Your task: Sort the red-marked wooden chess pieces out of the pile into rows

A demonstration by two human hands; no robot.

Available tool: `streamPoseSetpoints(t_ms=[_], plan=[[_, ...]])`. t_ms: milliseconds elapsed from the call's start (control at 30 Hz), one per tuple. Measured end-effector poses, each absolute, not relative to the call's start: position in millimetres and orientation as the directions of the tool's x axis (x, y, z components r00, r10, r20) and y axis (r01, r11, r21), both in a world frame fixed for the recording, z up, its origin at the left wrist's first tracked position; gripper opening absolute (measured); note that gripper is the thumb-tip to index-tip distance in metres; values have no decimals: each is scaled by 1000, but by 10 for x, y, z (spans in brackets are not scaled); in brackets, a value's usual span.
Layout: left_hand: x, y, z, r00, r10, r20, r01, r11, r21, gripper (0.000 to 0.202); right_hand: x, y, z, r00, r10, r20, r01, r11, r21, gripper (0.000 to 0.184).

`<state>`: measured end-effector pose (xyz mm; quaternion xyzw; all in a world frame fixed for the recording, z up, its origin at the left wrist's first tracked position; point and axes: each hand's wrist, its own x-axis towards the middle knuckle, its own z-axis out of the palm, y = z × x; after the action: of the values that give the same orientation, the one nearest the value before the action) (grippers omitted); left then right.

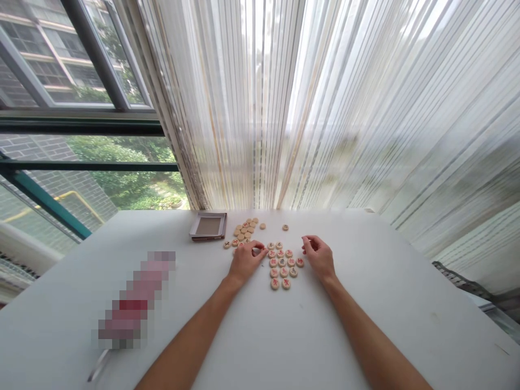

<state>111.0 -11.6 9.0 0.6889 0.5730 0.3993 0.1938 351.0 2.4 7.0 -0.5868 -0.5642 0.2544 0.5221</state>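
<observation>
My left hand (245,261) is closed, its thumb and index tips together at the left side of rows of Chinese chess pieces (282,262). Whatever those fingertips hold, I cannot make out. The rows lie face up, with red or dark characters on pale round wood. To their right, my right hand (319,255) hovers with loosely curled fingers slightly apart and no piece visible in them. Beyond my left hand lies a loose cluster of pieces (245,229), many showing blank sides; my hand partly covers the nearest ones. A single dark-marked piece (285,227) sits farther back, between the hands.
An open shallow box (209,225) stands at the back left of the white table (345,336). One blank piece (262,226) lies apart from the cluster. A blurred-out pinkish object (136,303) is at left. Striped curtains (276,108) and a window border the far edge.
</observation>
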Motion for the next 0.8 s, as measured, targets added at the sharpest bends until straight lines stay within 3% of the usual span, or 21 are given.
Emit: streamPoseSetpoints(t_ms=[367,567,800], plan=[[1110,-140,97,29,936,350,646,-285,709,23,3502,26,64,236,927,290,398,180,-900,44],[1032,-170,146,141,946,292,580,-318,750,27,3498,23,69,237,929,284,403,172,-899,48],[1045,-194,163,165,940,300,595,-338,729,22,3495,22,70,237,930,282,387,176,-905,46]])
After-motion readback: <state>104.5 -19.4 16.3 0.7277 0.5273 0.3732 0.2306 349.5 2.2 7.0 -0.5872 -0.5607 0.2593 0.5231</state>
